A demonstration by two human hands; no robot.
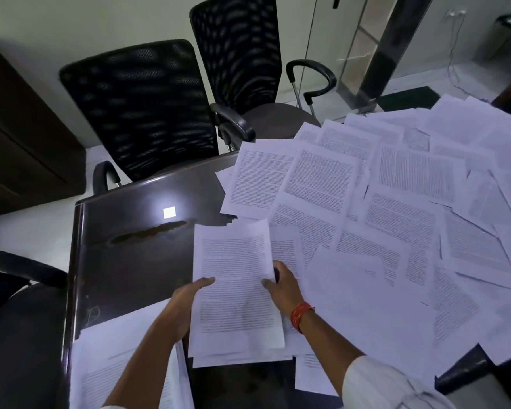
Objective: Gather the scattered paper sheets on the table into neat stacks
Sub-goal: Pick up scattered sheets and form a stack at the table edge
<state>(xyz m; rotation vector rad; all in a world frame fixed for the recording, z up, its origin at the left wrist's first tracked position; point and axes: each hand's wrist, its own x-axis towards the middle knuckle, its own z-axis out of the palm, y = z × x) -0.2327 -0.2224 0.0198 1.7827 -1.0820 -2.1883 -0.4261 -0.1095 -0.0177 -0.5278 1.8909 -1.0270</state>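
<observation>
Both hands — left hand [186, 293], right hand [281, 286] — grip a printed stack [233, 290], text illegible.

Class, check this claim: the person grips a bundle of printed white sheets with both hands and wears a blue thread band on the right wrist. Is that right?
One detail is wrong. In the head view the thread band on the right wrist is orange-red, not blue. The rest stands: left hand and right hand grip the bundle of printed white sheets.
</observation>
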